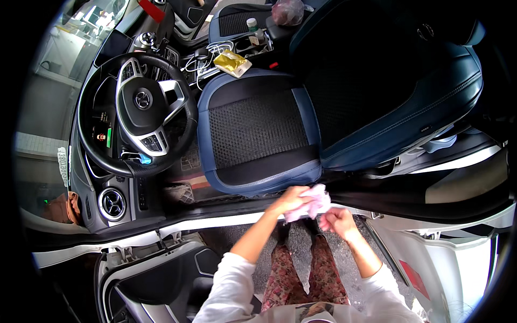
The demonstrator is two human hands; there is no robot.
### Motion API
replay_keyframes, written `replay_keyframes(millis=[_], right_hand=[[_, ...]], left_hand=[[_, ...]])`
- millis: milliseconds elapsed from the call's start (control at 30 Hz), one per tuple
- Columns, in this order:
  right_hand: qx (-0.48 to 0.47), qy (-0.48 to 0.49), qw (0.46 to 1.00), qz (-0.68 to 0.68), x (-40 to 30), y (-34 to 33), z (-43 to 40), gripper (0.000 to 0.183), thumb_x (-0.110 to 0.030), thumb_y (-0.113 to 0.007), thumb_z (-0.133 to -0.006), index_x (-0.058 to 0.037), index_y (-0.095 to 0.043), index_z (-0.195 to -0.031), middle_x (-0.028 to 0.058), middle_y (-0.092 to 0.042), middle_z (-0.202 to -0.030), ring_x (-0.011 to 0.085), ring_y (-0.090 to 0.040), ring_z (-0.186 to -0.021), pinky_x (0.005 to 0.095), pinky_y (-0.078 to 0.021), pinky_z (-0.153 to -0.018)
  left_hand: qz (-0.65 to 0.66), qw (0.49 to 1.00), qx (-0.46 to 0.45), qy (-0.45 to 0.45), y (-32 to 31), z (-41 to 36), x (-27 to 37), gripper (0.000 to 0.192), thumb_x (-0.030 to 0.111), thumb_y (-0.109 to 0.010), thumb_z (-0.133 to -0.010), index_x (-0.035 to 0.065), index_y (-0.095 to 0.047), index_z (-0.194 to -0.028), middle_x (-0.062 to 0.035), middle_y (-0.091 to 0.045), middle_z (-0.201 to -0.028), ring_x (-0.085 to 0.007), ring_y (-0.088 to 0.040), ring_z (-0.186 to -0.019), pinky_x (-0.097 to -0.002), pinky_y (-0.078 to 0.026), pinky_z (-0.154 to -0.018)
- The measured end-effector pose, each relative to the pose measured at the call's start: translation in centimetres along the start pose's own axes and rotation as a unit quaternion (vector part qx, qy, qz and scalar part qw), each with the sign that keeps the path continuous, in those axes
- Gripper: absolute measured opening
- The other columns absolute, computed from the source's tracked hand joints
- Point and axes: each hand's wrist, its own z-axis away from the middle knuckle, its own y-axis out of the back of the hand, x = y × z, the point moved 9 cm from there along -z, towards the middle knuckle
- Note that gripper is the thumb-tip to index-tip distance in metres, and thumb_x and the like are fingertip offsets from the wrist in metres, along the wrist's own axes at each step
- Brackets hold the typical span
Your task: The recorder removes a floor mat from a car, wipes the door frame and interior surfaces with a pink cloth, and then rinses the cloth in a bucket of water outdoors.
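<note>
My left hand [294, 200] grips a crumpled pale pink cloth [317, 200] above the door sill of a car. Just below and to the right of the cloth is my right hand [339, 223], its fingers curled and blurred by motion; whether anything is in them cannot be made out. Beyond both hands is the driver's seat [258, 131], with a black woven centre and blue edging. The white door sill [230, 221] runs beneath my left forearm.
A steering wheel [141, 101] stands to the left. On the centre console lie a yellow and white packet [233, 63], a white cable [218, 48] and a bottle [253, 29]. The open front door [169, 278] is at lower left, an open rear door [456, 262] at lower right.
</note>
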Motion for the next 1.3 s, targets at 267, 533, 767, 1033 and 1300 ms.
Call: replay_keyframes(millis=[267, 533, 767, 1033, 1300], right_hand=[[-0.024, 0.285, 0.958, 0.017, -18.3, -9.1, -10.1, 0.016, 0.0, -0.044, -0.084, -0.0011, -0.059, -0.081, 0.0053, -0.062, -0.068, 0.0096, -0.058, -0.054, 0.0219, -0.0428, -0.047], [0.184, 0.42, 0.799, 0.389, -31.4, -15.9, -23.8, 0.042, -0.014, -0.058, -0.07, -0.008, -0.054, -0.111, 0.0183, -0.045, -0.128, 0.0368, -0.051, -0.108, 0.0437, -0.0445, -0.088], [0.163, 0.358, 0.791, 0.469, -35.5, -18.6, -29.0, 0.052, -0.023, -0.063, -0.07, -0.029, -0.056, -0.121, 0.0071, 0.004, -0.15, 0.0563, -0.006, -0.128, 0.0544, -0.0361, -0.097], [0.056, 0.275, 0.848, 0.449, -34.6, -23.5, -35.2, 0.064, -0.032, -0.061, -0.072, -0.0237, -0.042, -0.133, 0.0054, -0.006, -0.15, 0.0498, -0.006, -0.132, 0.0594, -0.0288, -0.099], [0.272, 0.436, 0.797, 0.316, -37.0, -19.2, -32.0, 0.04, -0.017, -0.062, -0.071, -0.0047, -0.06, -0.11, 0.0197, -0.029, -0.136, 0.0428, -0.033, -0.121, 0.0416, -0.0409, -0.093]], left_hand=[[-0.139, 0.897, 0.418, -0.022, 18.8, 12.2, -1.2, 0.026, 0.027, -0.065, -0.075, 0.0018, -0.061, -0.081, -0.0196, -0.062, -0.07, -0.0337, -0.064, -0.067, -0.0393, -0.049, -0.059], [-0.28, 0.789, 0.545, -0.054, 20.1, 11.6, -2.5, 0.034, 0.037, -0.06, -0.076, 0.0039, -0.054, -0.074, -0.0196, -0.06, -0.068, -0.0379, -0.06, -0.065, -0.0467, -0.048, -0.06], [-0.27, 0.785, 0.554, -0.072, 19.0, 12.0, -3.9, 0.029, 0.032, -0.061, -0.077, 0.0046, -0.051, -0.076, -0.018, -0.056, -0.071, -0.038, -0.058, -0.065, -0.0454, -0.046, -0.059], [-0.302, 0.768, 0.56, -0.071, 19.3, 11.2, -3.7, 0.029, 0.031, -0.061, -0.076, 0.0042, -0.049, -0.072, -0.0172, -0.055, -0.067, -0.0381, -0.056, -0.06, -0.0453, -0.045, -0.054], [-0.298, 0.779, 0.547, -0.073, 18.4, 10.5, -5.3, 0.031, 0.03, -0.06, -0.077, 0.0022, -0.048, -0.074, -0.0187, -0.054, -0.067, -0.039, -0.055, -0.061, -0.0457, -0.044, -0.054]])
